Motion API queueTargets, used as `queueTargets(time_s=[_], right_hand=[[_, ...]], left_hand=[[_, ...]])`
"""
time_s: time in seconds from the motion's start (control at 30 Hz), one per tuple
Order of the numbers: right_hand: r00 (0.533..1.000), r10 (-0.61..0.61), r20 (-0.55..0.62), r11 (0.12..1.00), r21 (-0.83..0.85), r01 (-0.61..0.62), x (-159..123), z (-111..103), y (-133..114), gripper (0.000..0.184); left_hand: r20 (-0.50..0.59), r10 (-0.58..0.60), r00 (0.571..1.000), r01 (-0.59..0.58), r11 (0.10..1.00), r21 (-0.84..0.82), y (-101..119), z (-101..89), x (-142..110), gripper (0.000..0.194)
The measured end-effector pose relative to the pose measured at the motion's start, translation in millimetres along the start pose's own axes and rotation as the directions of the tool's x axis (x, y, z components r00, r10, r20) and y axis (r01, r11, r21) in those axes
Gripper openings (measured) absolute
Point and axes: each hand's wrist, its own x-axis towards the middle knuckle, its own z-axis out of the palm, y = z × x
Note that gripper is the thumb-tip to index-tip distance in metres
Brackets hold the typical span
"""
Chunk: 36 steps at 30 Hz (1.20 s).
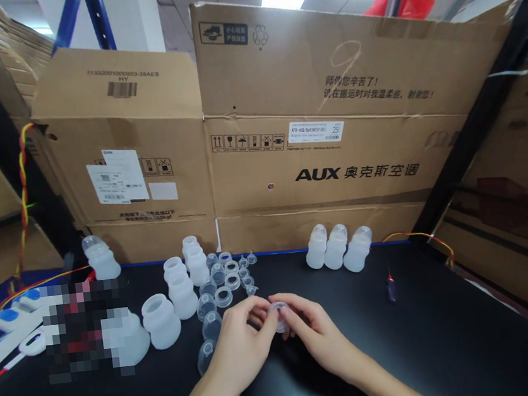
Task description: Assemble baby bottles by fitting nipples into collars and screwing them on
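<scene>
Between both hands, low over the black table, is a translucent bottle collar ring [279, 308]. My left hand [246, 338] pinches its left side, thumb and fingers closed. From the right, my right hand [318, 331] grips the same ring with the thumb pressed on it. Whether a nipple sits inside the ring is hidden by my fingers. Just left of my left hand stand clear dome caps [212, 325], loose collar rings [223, 297] and small nipples [251, 286]. Beyond them are open, milky white bottle bodies [161, 322] in rows.
Three capped bottles [338, 248] stand together at the back right. One more capped bottle [102, 258] is at the back left. A small dark screwdriver-like tool [391, 288] lies on the right. Cardboard panels [307, 161] wall off the back; part of the left side is pixelated.
</scene>
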Motion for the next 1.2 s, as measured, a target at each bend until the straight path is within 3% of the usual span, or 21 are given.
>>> queueTargets(time_s=[0.1,0.5,0.73,0.93,1.2], right_hand=[[1.000,-0.028,-0.008,0.998,-0.057,0.028,-1.7,0.6,-1.0,0.038],[0.997,0.008,-0.079,1.000,0.001,-0.008,-2.3,8.1,-4.6,0.038],[0.994,0.018,-0.110,0.999,0.040,-0.013,-3.2,12.1,-5.6,0.037],[0.989,0.011,-0.147,1.000,-0.025,-0.015,-5.6,13.5,-5.5,0.035],[0.999,0.039,-0.032,0.999,0.037,-0.038,-2.6,8.4,-6.6,0.040]], left_hand=[[0.034,-0.001,0.999,0.002,0.999,-0.035,0.4,2.6,-1.0,0.021],[-0.091,0.000,0.996,-0.010,0.994,-0.111,-4.8,15.0,-5.1,0.025],[-0.063,-0.036,0.997,0.025,0.986,-0.166,-4.2,18.0,-7.9,0.032],[-0.077,-0.040,0.996,0.025,0.982,-0.186,-6.0,19.0,-5.8,0.034],[-0.088,-0.030,0.996,0.009,0.974,-0.228,-13.5,14.7,-3.3,0.029]])
